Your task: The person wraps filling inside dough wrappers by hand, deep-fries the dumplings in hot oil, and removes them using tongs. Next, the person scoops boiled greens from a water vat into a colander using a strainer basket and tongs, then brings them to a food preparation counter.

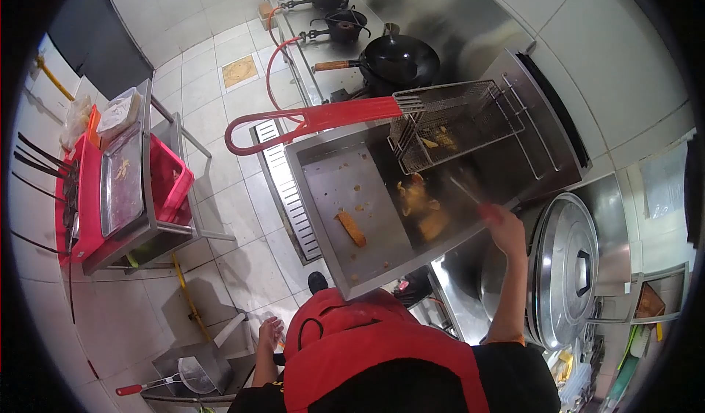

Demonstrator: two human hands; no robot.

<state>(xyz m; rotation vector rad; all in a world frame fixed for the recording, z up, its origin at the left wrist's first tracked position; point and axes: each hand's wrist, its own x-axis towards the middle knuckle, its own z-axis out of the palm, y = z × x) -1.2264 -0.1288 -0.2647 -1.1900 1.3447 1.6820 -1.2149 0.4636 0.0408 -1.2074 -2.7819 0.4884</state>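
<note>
Left hand (270, 332) hangs released over bare floor tiles – open room all around. Fryer (411, 200) edge sits ahead. Right hand (505, 226) is clenched on tongs (470, 193), their tips over food pieces (418, 200) in the oil – beneath the wire basket (455, 123).

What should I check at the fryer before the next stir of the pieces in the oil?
1. Right hand grips the red-handled utensil over the oil: ok.
2. Left hand hangs by the side, away from the fryer: ok.
3. Fry basket rests raised above the oil, a few pieces inside: ok.
4. One fried piece lies on the drain shelf, out of the oil: ok.
5. Basket handle juts over the aisle: not ok.
6. Oil heat: cannot tell.
</note>
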